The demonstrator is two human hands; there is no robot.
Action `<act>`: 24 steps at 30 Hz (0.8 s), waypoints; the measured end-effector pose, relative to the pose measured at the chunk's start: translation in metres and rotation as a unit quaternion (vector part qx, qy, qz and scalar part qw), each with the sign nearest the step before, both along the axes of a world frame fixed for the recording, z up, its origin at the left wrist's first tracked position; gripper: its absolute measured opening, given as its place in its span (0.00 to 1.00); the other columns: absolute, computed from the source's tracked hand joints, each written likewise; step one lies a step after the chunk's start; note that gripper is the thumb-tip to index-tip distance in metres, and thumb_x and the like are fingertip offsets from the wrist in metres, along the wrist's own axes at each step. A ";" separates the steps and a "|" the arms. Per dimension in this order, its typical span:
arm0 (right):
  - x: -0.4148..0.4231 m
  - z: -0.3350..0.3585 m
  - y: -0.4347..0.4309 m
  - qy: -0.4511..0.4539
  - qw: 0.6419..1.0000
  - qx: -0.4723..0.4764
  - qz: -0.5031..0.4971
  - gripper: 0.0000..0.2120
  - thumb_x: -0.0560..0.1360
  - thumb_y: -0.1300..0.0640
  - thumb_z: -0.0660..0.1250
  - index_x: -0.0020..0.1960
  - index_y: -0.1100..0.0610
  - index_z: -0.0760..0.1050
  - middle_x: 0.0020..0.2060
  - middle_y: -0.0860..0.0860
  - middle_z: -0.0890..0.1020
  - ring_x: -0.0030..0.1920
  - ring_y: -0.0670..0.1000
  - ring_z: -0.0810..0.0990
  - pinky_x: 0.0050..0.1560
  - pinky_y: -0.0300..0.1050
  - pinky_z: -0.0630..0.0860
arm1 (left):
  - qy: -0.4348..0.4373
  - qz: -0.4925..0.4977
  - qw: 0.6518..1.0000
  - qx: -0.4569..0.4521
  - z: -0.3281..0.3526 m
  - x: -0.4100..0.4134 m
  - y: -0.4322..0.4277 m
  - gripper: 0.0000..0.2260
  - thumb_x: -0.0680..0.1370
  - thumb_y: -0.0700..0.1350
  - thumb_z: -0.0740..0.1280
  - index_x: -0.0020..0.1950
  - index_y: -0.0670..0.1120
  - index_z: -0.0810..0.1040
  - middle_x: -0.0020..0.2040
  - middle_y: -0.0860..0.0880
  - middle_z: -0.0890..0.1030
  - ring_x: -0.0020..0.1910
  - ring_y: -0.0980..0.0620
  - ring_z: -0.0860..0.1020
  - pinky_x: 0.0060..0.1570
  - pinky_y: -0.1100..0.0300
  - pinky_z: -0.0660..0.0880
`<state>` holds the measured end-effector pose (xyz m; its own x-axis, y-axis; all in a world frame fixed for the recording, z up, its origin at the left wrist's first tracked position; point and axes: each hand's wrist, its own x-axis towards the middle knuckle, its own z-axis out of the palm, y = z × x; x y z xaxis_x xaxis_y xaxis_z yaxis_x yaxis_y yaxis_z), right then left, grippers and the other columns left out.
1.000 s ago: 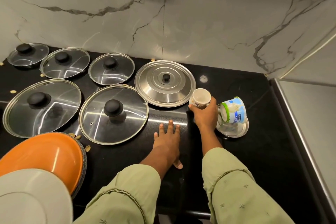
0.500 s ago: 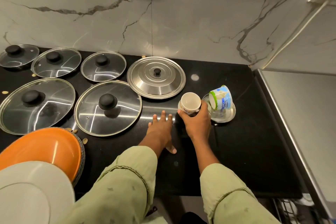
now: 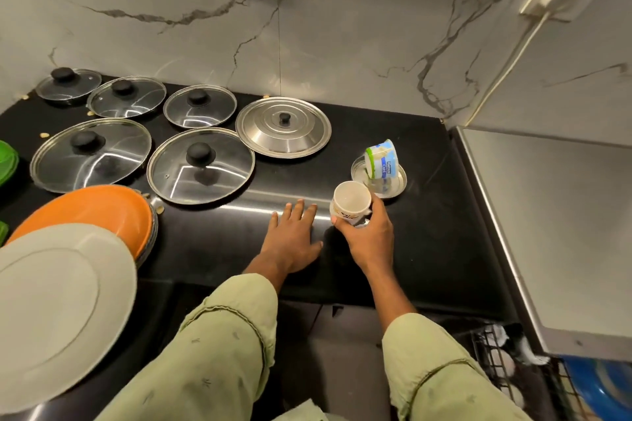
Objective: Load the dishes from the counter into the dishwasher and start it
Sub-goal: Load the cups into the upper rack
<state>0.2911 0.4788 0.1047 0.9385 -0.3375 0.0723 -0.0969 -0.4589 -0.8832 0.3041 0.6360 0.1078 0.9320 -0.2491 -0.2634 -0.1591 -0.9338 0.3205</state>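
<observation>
**Left:** a grey plate [image 3: 61, 311] overlaps an orange plate [image 3: 92, 212] near the front edge of the counter [image 3: 427, 249]. A passing sleeve could probably push the stack off.

**Behind:** glass lids [image 3: 201, 166] and a steel lid [image 3: 283, 126] lie flat with knobs up, none yet loaded.

**Centre:** the left hand [image 3: 294, 236] rests flat on the counter, fingers straight, holding nothing.

**Just beside it:** the right hand [image 3: 369, 239] wraps its fingers and thumb round the side of a white cup [image 3: 350, 203], whose mouth tilts toward the viewer. Whether the cup's base touches the counter cannot be told. Any liquid left in the tilted cup could spill.

**Right:** a tub [image 3: 381, 159] lies on its side on a saucer [image 3: 396, 184], just behind the cup. A brush from the knuckles could roll it off.

**Lower right:** the rack [image 3: 496, 359] sits below the counter, partly in view. On the way down to it, the cup may clip the counter edge, or slip from the grip if it is wet.
</observation>
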 end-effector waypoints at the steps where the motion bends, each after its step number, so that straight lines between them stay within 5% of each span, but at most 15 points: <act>1: -0.009 0.001 -0.006 -0.004 1.000 0.000 0.007 0.37 0.65 0.49 0.80 0.70 0.50 0.69 0.63 0.47 0.78 0.62 0.47 0.75 0.61 0.47 0.76 | -0.013 0.002 1.000 0.005 0.001 -0.012 -0.006 0.35 0.81 0.55 0.62 0.82 0.50 0.46 0.82 0.46 0.45 0.80 0.44 0.43 0.77 0.44 0.44; 12: -0.126 0.004 -0.078 -0.026 0.999 -0.008 0.044 0.33 0.62 0.49 0.82 0.63 0.51 0.73 0.55 0.47 0.80 0.54 0.47 0.78 0.51 0.42 0.75 | -0.062 0.055 0.997 -0.005 0.008 -0.147 -0.077 0.35 0.81 0.54 0.62 0.82 0.49 0.46 0.82 0.45 0.43 0.80 0.44 0.43 0.77 0.44 0.43; 24: -0.265 0.005 -0.115 -0.047 0.997 -0.016 0.058 0.34 0.62 0.48 0.82 0.65 0.49 0.72 0.57 0.46 0.80 0.56 0.49 0.79 0.53 0.46 0.77 | -0.095 0.034 0.992 0.074 0.012 -0.285 -0.109 0.35 0.81 0.55 0.61 0.82 0.51 0.46 0.82 0.45 0.43 0.80 0.43 0.43 0.76 0.43 0.42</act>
